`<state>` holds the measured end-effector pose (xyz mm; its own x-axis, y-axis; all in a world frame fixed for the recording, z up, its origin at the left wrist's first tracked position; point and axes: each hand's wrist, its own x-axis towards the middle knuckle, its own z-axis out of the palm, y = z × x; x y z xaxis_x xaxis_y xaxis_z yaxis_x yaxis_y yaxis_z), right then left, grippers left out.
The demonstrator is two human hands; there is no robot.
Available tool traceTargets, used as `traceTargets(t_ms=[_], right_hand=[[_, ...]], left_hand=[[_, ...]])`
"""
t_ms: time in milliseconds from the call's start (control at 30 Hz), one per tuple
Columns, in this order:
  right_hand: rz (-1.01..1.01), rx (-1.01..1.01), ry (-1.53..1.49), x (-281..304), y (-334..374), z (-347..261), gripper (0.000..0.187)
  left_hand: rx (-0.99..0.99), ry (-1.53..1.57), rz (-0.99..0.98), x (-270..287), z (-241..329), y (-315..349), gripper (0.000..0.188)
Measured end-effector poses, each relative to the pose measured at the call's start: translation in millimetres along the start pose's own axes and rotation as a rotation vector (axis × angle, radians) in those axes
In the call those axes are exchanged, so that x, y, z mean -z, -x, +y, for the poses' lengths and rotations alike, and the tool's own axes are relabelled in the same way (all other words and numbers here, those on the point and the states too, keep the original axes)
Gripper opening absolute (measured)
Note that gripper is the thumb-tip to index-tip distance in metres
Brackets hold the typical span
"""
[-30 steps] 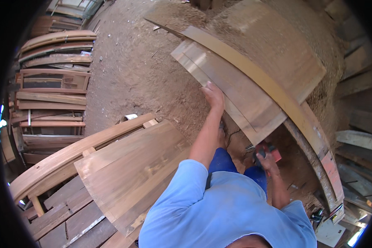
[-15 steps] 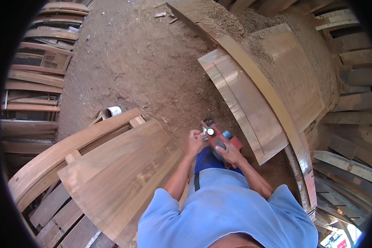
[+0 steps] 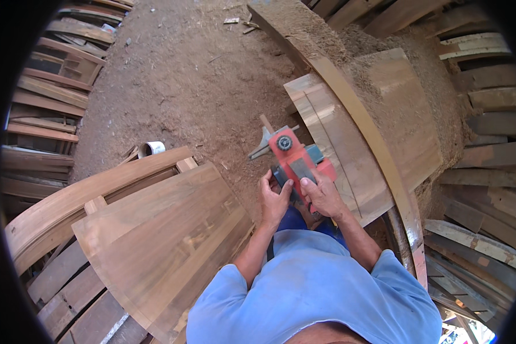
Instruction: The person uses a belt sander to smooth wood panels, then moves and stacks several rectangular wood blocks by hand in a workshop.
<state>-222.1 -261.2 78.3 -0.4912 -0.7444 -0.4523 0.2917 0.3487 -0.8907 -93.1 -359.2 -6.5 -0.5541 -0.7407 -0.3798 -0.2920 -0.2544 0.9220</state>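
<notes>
I hold a red electric planer (image 3: 295, 160) with a grey front plate in both hands, in front of my body. My left hand (image 3: 274, 200) grips its near left side. My right hand (image 3: 322, 196) wraps its handle on the near right. The tool hangs over the sawdust floor, just left of a curved smooth wooden panel (image 3: 338, 137) that lies on the right. A second large curved wooden panel (image 3: 166, 235) lies to my left, near my left elbow.
Sawdust covers the ground (image 3: 183, 74). A curved wooden rail (image 3: 372, 143) runs along the right panel. Stacks of curved boards (image 3: 51, 92) line the left, more planks (image 3: 487, 126) the right. A small white can (image 3: 151, 149) lies by the left panel.
My left hand came off the right panel and joined the right hand on the planer. The planer rose from low at my right side to the front of my body.
</notes>
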Motion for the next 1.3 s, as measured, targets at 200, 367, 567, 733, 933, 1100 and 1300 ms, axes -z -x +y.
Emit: traceTargets(t_ms=[200, 367, 567, 733, 933, 1100, 1300], right_hand=[[0.117, 0.022, -0.004, 39.2, 21.8, -7.5, 0.034], [0.118, -0.077, 0.015, 72.7, 36.6, 18.6, 0.035], [0.166, -0.008, 0.173, 78.1, 20.5, 28.7, 0.044], [0.165, 0.057, 0.190, 76.4, -17.3, 22.7, 0.050], [0.154, 0.090, 0.190, 68.0, -62.8, -5.6, 0.056], [0.155, 0.133, 0.222, 57.9, -99.0, -29.0, 0.055], [0.208, 0.277, 0.322, 55.8, -156.5, -43.4, 0.048]], left_hand=[[-0.018, 0.014, -0.038, -46.5, 5.8, 3.1, 0.066], [0.001, -0.115, -0.033, -77.4, -8.2, 19.3, 0.054], [-0.011, -0.085, 0.001, -82.9, -9.7, 3.3, 0.046], [-0.013, 0.043, 0.007, -79.4, -4.3, -33.4, 0.045], [-0.068, 0.007, 0.033, -66.2, 15.3, -81.5, 0.041], [-0.081, -0.011, 0.057, -56.1, 32.0, -118.7, 0.038], [-0.115, 0.054, -0.001, -52.1, 68.3, -167.2, 0.030]])
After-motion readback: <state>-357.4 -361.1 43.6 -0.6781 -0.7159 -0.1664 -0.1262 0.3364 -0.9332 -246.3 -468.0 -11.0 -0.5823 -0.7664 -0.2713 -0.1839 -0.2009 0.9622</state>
